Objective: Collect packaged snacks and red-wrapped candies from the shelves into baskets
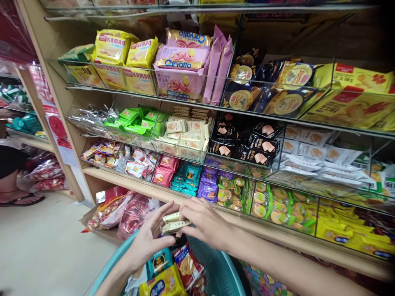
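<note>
- Currently, the left hand (149, 236) is loosely curved and partly open, its fingers above and its thumb below the left ends of two small cream-coloured snack packets (177, 224); whether it presses on them cannot be told.
- The right hand (205, 222) grasps the right ends of the same packets, its fingers bent over them.
- The packets lie between the two hands, one above the other, with dark print along their narrow sides.
- Below both hands is a turquoise plastic basket (236, 269), its rim passing under the two forearms.
- Inside it, under the hands, lie a teal packet (159, 262), a yellow packet (165, 283) and a red-and-blue packet with a biscuit picture (187, 266), among other wrapped snacks.
- Just beyond the fingers of the right hand, the lowest glass-fronted shelf row holds purple packets (209, 187), with teal snack packets (186, 176) to their left.
- Farther up, beyond both hands, cream packets (189, 130) of similar look sit between bright green packets (132, 117) and black packets (243, 142).
- Near the left hand, on its far side, are red-patterned bags (135, 218) in a low box.
- Well apart from the left hand, to its left, a person's sandalled foot (23, 199) rests on the floor (40, 246).
</note>
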Demonstrator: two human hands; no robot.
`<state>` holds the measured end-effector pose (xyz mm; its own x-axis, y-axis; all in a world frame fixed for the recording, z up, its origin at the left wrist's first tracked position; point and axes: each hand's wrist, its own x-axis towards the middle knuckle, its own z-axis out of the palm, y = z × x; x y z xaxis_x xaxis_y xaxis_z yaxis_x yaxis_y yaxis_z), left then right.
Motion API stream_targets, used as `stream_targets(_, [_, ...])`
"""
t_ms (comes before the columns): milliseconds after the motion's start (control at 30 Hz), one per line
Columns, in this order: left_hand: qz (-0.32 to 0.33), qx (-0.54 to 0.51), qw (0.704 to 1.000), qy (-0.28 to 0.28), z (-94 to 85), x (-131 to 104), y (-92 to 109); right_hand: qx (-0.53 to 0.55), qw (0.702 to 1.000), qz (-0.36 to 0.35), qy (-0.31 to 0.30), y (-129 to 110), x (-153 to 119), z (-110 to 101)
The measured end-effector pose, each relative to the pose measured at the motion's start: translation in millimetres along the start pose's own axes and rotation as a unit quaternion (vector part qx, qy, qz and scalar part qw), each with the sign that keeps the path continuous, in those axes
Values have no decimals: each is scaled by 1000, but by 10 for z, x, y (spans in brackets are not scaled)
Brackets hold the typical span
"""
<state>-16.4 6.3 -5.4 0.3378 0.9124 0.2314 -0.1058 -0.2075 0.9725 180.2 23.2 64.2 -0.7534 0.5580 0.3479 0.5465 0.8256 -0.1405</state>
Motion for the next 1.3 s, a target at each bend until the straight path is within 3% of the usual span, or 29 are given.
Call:
stream_targets(267, [-91,45,993,63,110,34,29,102,993,67,-6,132,-5,166])
stream_targets(367, [-112,8,991,75,128,38,17,112,990,82,-16,108,-47,164])
stream_targets(633, [-149,-98,982,62,200,30,-32,-97,994,32,-40,-47,-136,252])
stream_targets(900, [-212,-121,969,48,244,1,31,-79,992,18,-94,28,-221,240])
stream_targets(1100, [-224,-150,962,38,302,19,46,-66,994,30,-85,39,-281,265])
stream_targets(1300, [-227,-90,968,56,366,12,74,-80,992,30,-92,27,-353,291])
